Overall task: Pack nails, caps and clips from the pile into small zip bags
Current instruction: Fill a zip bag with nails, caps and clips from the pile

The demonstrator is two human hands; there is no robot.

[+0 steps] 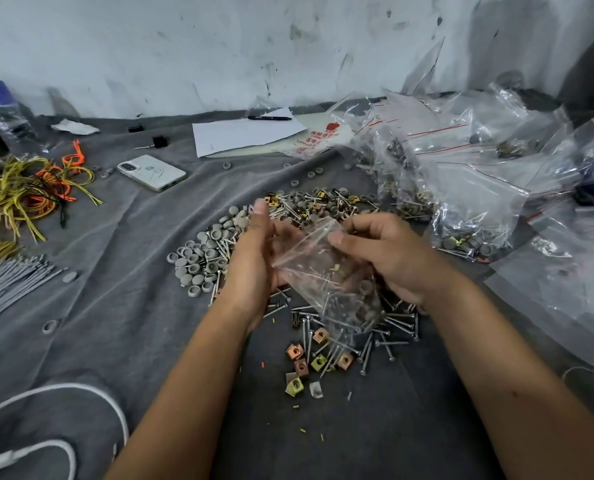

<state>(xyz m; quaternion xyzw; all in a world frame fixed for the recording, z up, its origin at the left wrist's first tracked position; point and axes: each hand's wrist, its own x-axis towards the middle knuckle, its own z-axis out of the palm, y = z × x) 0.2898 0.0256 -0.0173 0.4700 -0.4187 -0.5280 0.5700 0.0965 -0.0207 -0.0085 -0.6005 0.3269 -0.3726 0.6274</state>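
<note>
Forearms: reaching in from the bottom edge.
Left hand (258,251): cupping the zip bag (326,275), fingers curled.
Right hand (389,254): pinching its mouth.
Bag: hanging over the nails (385,327) and clips (299,362).
Risk: tilting it could be spilling nails out.

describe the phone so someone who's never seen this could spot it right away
Start from the grey cloth that covers the work surface and look to its far left part, beyond the pile of grey caps. The phone lies flat there, between the tangle of yellow and orange ties and the white paper sheet. It is the only white slab with a camera block at one corner.
</note>
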